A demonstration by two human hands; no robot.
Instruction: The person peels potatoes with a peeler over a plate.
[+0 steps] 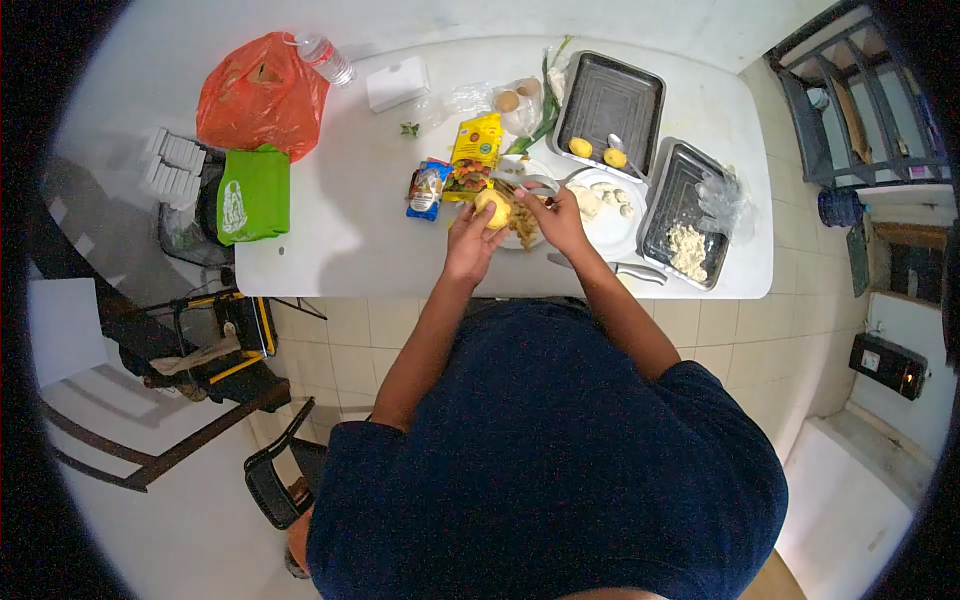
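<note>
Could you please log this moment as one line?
left hand: yellow potato | right hand: grey tool | peelings beneath | far tray: two potatoes

Yellow, rounded potato [491, 208] is sitting in the left hand [473, 243], its pale surface facing up. Gray peeler [538, 183] is lying slanted in the right hand [558, 218], reaching close to the potato.

a home-like room set up for food prep

my white table [350, 230] holds baking trays [610, 100], food packets [475, 145] and a knife [640, 272].
</note>
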